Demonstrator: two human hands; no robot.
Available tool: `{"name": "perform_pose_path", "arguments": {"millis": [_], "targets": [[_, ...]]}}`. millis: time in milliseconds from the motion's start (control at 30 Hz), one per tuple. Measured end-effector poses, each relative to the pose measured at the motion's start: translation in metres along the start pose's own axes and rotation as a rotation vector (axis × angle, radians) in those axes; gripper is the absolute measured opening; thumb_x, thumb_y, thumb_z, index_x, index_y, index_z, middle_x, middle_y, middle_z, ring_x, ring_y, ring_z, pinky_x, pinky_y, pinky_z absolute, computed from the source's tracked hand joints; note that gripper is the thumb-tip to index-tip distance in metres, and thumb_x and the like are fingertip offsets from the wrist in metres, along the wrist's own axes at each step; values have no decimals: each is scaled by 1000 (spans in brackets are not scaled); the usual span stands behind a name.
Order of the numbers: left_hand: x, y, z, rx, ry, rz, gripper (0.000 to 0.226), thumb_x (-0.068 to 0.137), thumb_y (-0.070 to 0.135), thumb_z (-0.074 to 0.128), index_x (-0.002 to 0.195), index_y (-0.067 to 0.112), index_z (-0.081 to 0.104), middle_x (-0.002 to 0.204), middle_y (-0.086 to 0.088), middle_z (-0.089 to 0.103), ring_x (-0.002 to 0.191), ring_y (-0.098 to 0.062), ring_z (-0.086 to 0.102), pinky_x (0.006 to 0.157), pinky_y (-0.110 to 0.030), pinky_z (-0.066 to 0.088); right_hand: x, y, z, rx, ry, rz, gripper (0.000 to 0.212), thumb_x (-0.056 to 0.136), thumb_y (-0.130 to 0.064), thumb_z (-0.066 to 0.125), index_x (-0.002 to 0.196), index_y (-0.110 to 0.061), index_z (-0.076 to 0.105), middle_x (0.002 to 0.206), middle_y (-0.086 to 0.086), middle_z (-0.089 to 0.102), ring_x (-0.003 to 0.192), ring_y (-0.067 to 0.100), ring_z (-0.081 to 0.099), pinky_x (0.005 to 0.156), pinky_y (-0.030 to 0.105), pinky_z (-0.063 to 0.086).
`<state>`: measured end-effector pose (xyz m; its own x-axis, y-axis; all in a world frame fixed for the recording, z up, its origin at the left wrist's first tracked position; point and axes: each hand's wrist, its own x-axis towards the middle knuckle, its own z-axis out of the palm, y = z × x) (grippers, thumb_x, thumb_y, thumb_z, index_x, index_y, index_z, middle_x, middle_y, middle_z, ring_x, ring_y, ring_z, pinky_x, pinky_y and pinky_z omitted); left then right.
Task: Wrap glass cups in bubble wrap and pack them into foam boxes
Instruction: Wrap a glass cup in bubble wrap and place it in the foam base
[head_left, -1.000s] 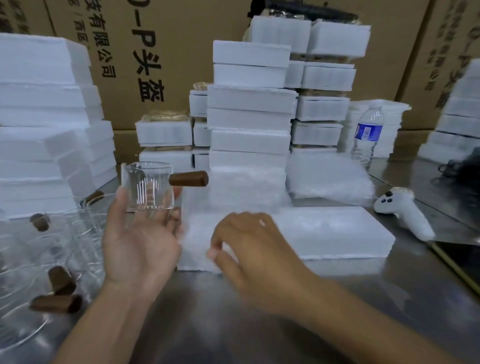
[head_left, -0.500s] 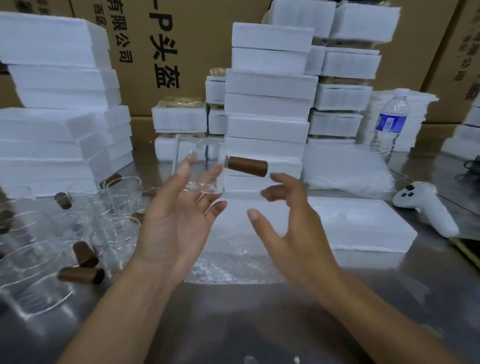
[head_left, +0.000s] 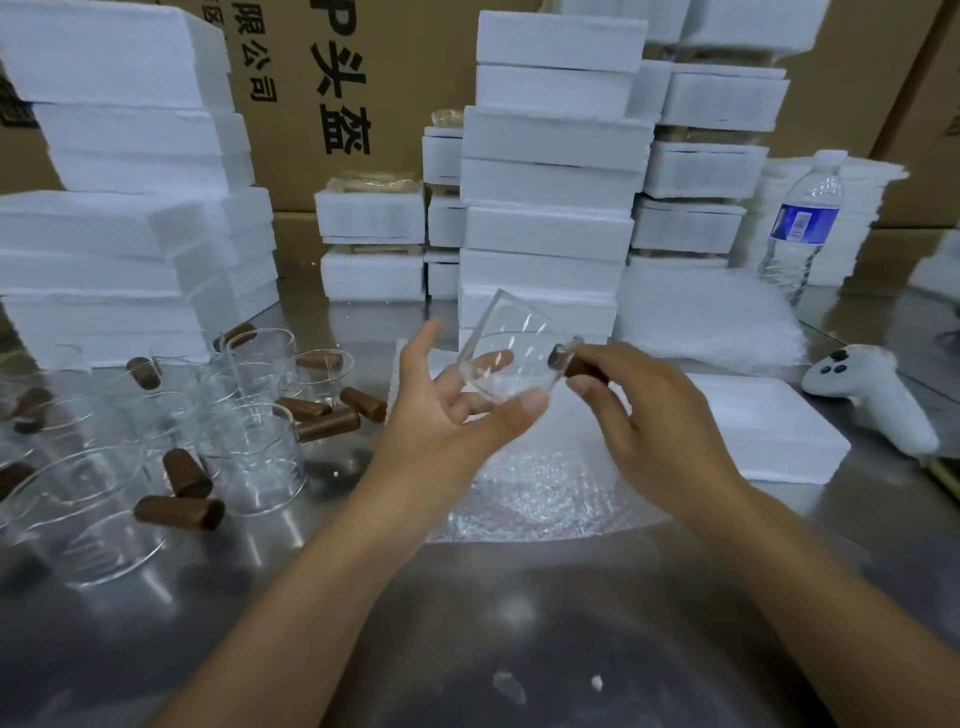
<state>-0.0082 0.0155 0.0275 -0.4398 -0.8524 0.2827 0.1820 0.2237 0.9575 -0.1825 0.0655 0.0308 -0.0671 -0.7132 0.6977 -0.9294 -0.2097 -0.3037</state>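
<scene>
- The glass cup (head_left: 511, 353) is held tilted in the air over the middle of the tabletop (head_left: 519, 623), between both hands.
- The left hand (head_left: 447, 415) cradles it from below: thumb against the lower wall, fingers curled behind the glass, forefinger raised.
- The right hand (head_left: 649, 415) pinches the cup's wooden handle (head_left: 569, 364) between thumb and fingers.
- A bubble wrap sheet (head_left: 545, 493) lies flat directly beneath, its near edge bordering bare steel.
- A flat foam box (head_left: 769, 431) lies just right of the sheet; a white controller (head_left: 872, 395) is beyond it.
- More cups (head_left: 249, 441) crowd the left.
- Foam box stacks (head_left: 550, 208) wall the back.
</scene>
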Motion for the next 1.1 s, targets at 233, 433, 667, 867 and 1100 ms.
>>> {"name": "perform_pose_path", "arguments": {"millis": [233, 433, 667, 867, 1100], "targets": [[-4, -14, -1, 883, 91, 278, 51, 84, 44, 63, 130, 37, 45, 98, 25, 47, 89, 8, 46, 69, -3, 34, 10, 24, -13, 208, 238, 330, 23, 95, -24, 53, 113, -21, 67, 83, -24, 60, 79, -8, 56, 72, 7, 40], [-4, -20, -1, 1091, 26, 271, 47, 86, 56, 49, 127, 35, 56, 95, 17, 39, 100, -2, 42, 81, -18, 32, 9, 23, -12, 309, 225, 436, 25, 94, -26, 55, 116, -23, 66, 86, -27, 61, 80, -9, 59, 76, 4, 42], [-2, -19, -1, 1120, 120, 234, 29, 89, 51, 52, 109, 35, 66, 82, 14, 45, 84, -6, 45, 68, -23, 32, 5, 21, -17, -224, 144, 188, 24, 96, -32, 50, 108, -22, 67, 96, -4, 71, 89, 21, 61, 97, 46, 34], [1, -17, -2, 891, 210, 199, 15, 85, 29, 67, 72, 33, 61, 59, 8, 44, 55, -8, 44, 53, -23, 34, 9, 25, -19, 141, 301, 351, 24, 95, -27, 53, 114, -22, 66, 93, -9, 68, 83, 2, 57, 84, 24, 45], [8, -11, -9, 460, 400, 103, 13, 84, 21, 69, 72, 26, 64, 60, 9, 52, 52, 1, 46, 48, -9, 35, 11, 33, -24, 356, 376, 397, 21, 96, -25, 52, 113, -34, 61, 91, -23, 62, 84, -16, 55, 67, -2, 37]]}}
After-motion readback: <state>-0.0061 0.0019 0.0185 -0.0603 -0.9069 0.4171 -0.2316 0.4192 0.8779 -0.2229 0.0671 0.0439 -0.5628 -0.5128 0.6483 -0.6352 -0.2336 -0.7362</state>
